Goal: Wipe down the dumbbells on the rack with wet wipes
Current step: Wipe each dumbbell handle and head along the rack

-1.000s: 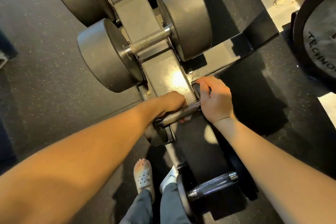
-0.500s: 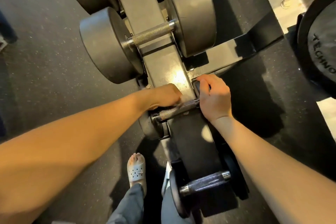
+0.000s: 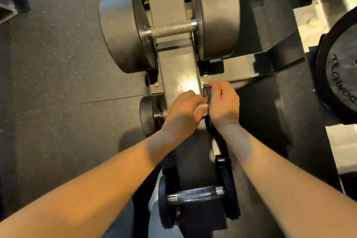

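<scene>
A small black dumbbell (image 3: 147,114) lies across the vertical grey rack (image 3: 179,75) in the middle of the view. My left hand (image 3: 183,110) is curled over its handle and holds a white wet wipe (image 3: 201,109) against the bar. My right hand (image 3: 222,102) grips the dumbbell's right end plate, which it mostly hides. A larger dumbbell (image 3: 170,29) with grey heads sits on the rack above. A smaller black dumbbell (image 3: 195,194) sits below, nearest to me.
Dark speckled rubber flooring (image 3: 58,83) spreads to the left. A black weight plate (image 3: 340,75) with lettering stands at the right edge. The rack's base foot (image 3: 251,63) reaches right. My grey trouser leg (image 3: 154,218) shows at the bottom.
My left hand has slid right along the handle until it meets my right hand, and the white wipe now shows. The view has swung so the rack stands more upright.
</scene>
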A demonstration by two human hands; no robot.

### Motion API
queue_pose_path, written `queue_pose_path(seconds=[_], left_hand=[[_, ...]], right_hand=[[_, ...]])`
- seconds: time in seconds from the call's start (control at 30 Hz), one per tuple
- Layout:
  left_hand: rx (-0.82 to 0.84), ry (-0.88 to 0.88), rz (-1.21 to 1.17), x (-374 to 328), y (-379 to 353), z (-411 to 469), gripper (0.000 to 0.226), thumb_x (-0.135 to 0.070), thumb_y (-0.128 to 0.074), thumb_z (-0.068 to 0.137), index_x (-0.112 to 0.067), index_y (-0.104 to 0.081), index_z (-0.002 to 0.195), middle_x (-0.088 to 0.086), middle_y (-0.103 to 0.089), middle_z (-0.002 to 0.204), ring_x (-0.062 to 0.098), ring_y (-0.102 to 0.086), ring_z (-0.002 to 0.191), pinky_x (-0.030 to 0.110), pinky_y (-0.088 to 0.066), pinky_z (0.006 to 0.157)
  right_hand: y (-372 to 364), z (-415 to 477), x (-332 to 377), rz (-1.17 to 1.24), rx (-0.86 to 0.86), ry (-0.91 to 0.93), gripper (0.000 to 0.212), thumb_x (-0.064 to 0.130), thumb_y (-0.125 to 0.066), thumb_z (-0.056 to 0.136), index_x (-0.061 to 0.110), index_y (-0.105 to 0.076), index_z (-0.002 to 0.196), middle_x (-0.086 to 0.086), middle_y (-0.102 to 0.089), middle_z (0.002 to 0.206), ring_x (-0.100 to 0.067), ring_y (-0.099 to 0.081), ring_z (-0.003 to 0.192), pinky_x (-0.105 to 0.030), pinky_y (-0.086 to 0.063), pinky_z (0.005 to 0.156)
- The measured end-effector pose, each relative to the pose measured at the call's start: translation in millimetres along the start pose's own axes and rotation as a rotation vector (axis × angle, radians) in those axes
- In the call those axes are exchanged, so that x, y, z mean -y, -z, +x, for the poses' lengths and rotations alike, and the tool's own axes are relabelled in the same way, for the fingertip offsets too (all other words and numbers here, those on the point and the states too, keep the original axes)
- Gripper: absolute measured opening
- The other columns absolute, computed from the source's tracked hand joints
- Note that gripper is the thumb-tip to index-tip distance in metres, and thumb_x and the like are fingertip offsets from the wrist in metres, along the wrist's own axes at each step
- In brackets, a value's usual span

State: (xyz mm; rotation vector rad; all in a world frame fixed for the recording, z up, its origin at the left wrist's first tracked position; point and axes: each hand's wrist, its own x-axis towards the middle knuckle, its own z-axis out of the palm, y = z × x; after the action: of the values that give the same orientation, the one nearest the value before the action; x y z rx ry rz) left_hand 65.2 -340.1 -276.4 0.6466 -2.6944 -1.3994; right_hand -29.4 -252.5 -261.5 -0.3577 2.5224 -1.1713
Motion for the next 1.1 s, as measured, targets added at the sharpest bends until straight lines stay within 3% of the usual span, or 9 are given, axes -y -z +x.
queue_pose_path(seconds=[0.13,0.23,0.37,0.47,0.57,0.8,0.93,1.03,1.1], left_hand=[[-0.009,0.153,0.028,-2,-3,6,0.020,-0.027,-0.058,0.100,-0.022,-0.077,0.102,-0.004,-0.062,0.098,0.013,-0.054,0.093,0.029,-0.042,0.080],[0.223,0.385,0.000,-6,3,38,0.027,-0.019,-0.051,0.100,-0.015,-0.070,0.081,0.002,-0.063,0.082,0.026,-0.063,0.084,0.033,-0.049,0.070],[0.477,0.485,-0.086,-7,17,63,0.025,-0.014,-0.048,0.104,-0.004,-0.067,0.092,0.007,-0.065,0.079,0.020,-0.063,0.065,0.023,-0.050,0.053],[0.311,0.381,-0.174,1,16,35,0.025,-0.019,-0.060,0.099,-0.005,-0.076,0.086,0.002,-0.066,0.073,0.017,-0.061,0.070,0.031,-0.051,0.072],[0.150,0.197,-0.074,-2,9,-3,0.025,-0.030,-0.061,0.101,-0.023,-0.076,0.120,-0.006,-0.075,0.115,0.012,-0.067,0.105,0.031,-0.051,0.095],[0.341,0.293,0.128,17,44,41,0.017,-0.012,-0.063,0.097,-0.014,-0.076,0.109,0.002,-0.073,0.112,0.020,-0.066,0.106,0.029,-0.050,0.090],[0.422,0.045,0.370,15,72,39,0.015,-0.010,-0.065,0.092,-0.023,-0.069,0.098,-0.001,-0.068,0.100,0.018,-0.064,0.095,0.032,-0.053,0.088],[0.448,-0.048,0.459,29,90,16,0.021,-0.019,-0.062,0.097,-0.023,-0.075,0.114,-0.003,-0.073,0.106,0.015,-0.066,0.095,0.025,-0.047,0.090],[0.436,-0.112,0.617,42,100,-1,0.025,-0.030,-0.058,0.099,-0.026,-0.075,0.117,-0.004,-0.074,0.109,0.017,-0.065,0.102,0.029,-0.040,0.103]], right_hand=[[0,-1,0,-0.018,0.017,-0.003,0.027,0.016,-0.041,0.106,0.018,-0.067,0.101,-0.001,-0.063,0.100,-0.016,-0.059,0.097,-0.032,-0.048,0.088],[1,-1,1,-0.043,0.028,0.007,0.025,0.017,-0.041,0.106,0.024,-0.064,0.098,0.001,-0.062,0.101,-0.016,-0.059,0.099,-0.030,-0.047,0.088],[2,-2,3,-0.053,0.032,0.016,0.024,0.017,-0.042,0.106,0.024,-0.063,0.097,0.004,-0.059,0.099,-0.018,-0.058,0.102,-0.035,-0.047,0.092],[1,-1,1,-0.062,0.037,-0.001,0.025,0.021,-0.040,0.107,0.024,-0.065,0.105,0.006,-0.059,0.102,-0.018,-0.057,0.106,-0.041,-0.049,0.097],[0,-1,-1,-0.067,0.030,-0.006,0.024,0.023,-0.040,0.107,0.026,-0.064,0.105,0.007,-0.058,0.103,-0.018,-0.057,0.107,-0.044,-0.049,0.098],[2,-2,2,-0.088,0.050,0.006,0.023,0.022,-0.040,0.107,0.029,-0.061,0.099,0.004,-0.061,0.102,-0.019,-0.059,0.105,-0.048,-0.050,0.098],[4,-3,4,-0.075,0.053,0.004,0.022,0.022,-0.041,0.107,0.029,-0.060,0.099,0.009,-0.058,0.098,-0.019,-0.059,0.105,-0.047,-0.050,0.099],[5,-5,5,-0.062,0.059,0.004,0.023,0.022,-0.041,0.107,0.028,-0.060,0.098,0.010,-0.056,0.095,-0.020,-0.059,0.104,-0.047,-0.051,0.098],[6,-6,5,-0.066,0.055,0.021,0.023,0.021,-0.040,0.107,0.028,-0.060,0.098,0.006,-0.058,0.097,-0.021,-0.059,0.104,-0.048,-0.051,0.097]])
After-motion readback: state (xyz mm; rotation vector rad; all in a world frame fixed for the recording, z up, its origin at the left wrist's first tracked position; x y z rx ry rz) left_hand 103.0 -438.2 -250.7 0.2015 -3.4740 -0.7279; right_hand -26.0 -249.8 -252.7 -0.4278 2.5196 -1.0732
